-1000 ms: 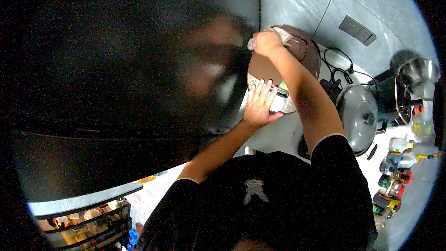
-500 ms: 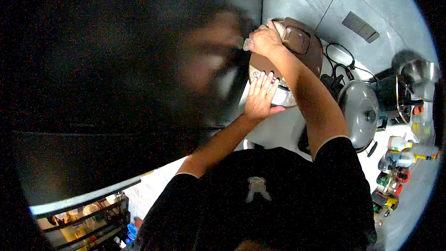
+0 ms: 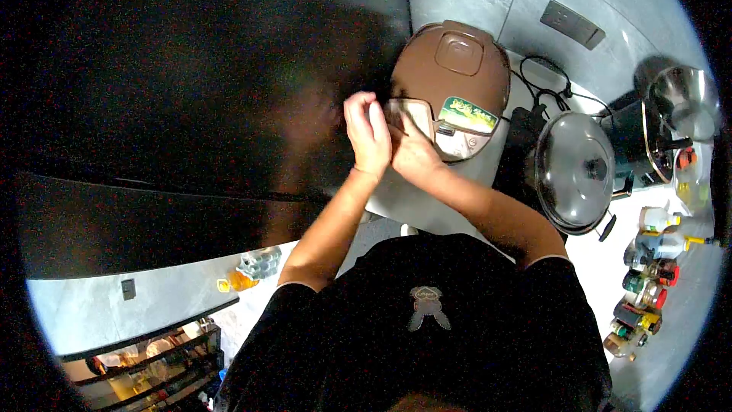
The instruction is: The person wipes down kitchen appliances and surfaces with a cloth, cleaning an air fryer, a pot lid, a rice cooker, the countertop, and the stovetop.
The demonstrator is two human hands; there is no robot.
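Observation:
A brown rice cooker (image 3: 455,72) stands in front of me, its lid down, with a green and white label (image 3: 469,114) on its front right. Just left of its front edge, my left hand (image 3: 367,136) is raised edge-on, fingers extended and thumb apart, with nothing visible in it. My right hand (image 3: 416,156) is close against it, over the cooker's front left corner by a beige panel (image 3: 415,113). Some of the right fingers are hidden, so I cannot tell whether they hold anything.
A glossy black surface (image 3: 206,91) fills the left side. Right of the cooker are a cable (image 3: 545,95), a glass-lidded pan (image 3: 576,172), a steel bowl (image 3: 686,103) and several bottles and jars (image 3: 644,290). A wall socket (image 3: 572,24) is behind.
My right hand has left the lid's left side, where it gripped something whitish, and come down toward me. My left hand has moved left off the front panel, uncovering the label. The view has shifted.

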